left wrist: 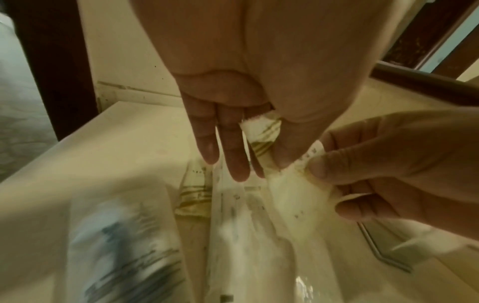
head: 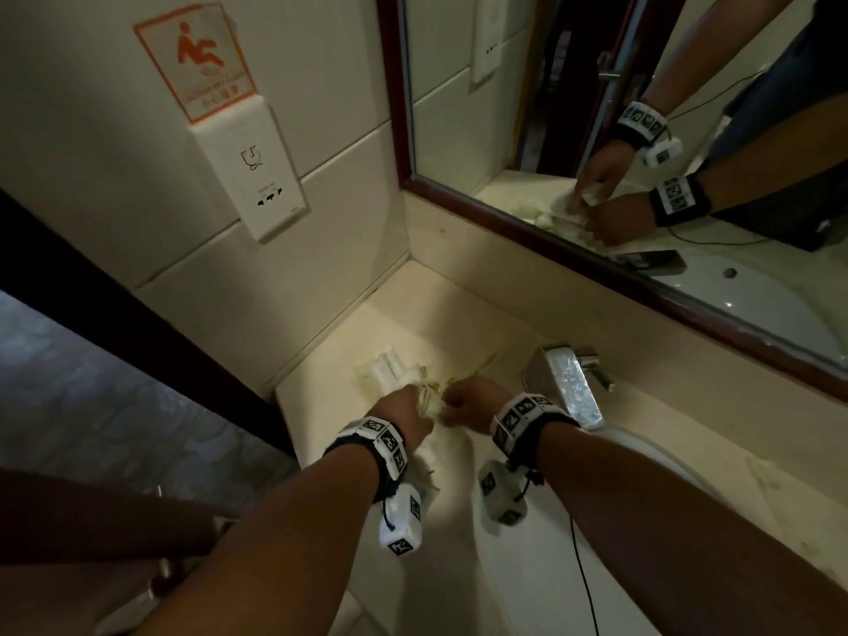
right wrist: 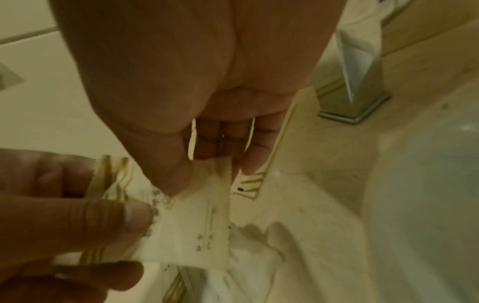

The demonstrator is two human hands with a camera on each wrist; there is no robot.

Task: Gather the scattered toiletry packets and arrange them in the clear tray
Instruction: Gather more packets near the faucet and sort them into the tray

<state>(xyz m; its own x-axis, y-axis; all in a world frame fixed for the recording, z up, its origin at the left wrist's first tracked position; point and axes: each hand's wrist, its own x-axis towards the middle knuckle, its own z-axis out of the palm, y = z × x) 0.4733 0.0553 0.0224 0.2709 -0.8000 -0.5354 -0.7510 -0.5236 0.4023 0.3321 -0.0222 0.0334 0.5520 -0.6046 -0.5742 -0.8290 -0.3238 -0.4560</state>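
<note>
Over the cream counter both hands meet on a small white toiletry packet (right wrist: pixel 191 231) with a serrated edge and gold print. My right hand (right wrist: pixel 210 174) pinches its top edge between thumb and fingers. From the left, my left hand (right wrist: pixel 134 244) pinches its side and also holds gold-striped packets (left wrist: pixel 264 133) against its fingers. In the head view the left hand (head: pixel 415 399) and right hand (head: pixel 459 401) touch at the packet bundle (head: pixel 431 397). More packets (head: pixel 383 367) lie on the counter just beyond. I cannot make out the clear tray for certain.
A chrome faucet (head: pixel 566 383) stands just right of the hands, with the white basin (right wrist: pixel 427 184) beyond it. A mirror (head: pixel 642 176) runs along the back wall; a socket plate (head: pixel 257 176) is on the left wall. The counter (head: pixel 321 383) ends at left by a dark door frame.
</note>
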